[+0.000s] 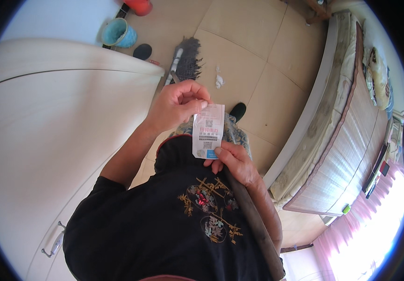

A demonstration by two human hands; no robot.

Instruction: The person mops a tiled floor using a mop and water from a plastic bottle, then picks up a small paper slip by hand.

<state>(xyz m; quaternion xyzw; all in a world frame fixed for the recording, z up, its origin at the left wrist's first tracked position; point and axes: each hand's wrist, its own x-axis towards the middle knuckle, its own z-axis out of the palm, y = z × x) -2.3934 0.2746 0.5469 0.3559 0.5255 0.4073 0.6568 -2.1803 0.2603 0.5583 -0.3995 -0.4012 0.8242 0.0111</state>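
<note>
Between my two hands is a small white printed paper slip (pixel 208 136) with square codes, pinkish print and a blue patch at its lower corner. My left hand (pixel 177 105) pinches the slip's top edge between thumb and fingers. At the lower end, my right hand (pixel 236 163) grips it with the thumb on top and the fingers behind. A long wooden handle (pixel 253 225) rests along the inside of my right arm against my black top. Beyond my left hand, a mop (pixel 191 58) with dark grey strands lies on the floor; my hands hide part of its handle.
A white cabinet (pixel 61 131) stands at my left. A bed with a woven mat (pixel 337 173) is on my right. On the tiled floor are a light blue bin (pixel 119 33), a dark round object (pixel 142 51) and white scraps (pixel 219 81). A pink curtain (pixel 337 248) hangs lower right.
</note>
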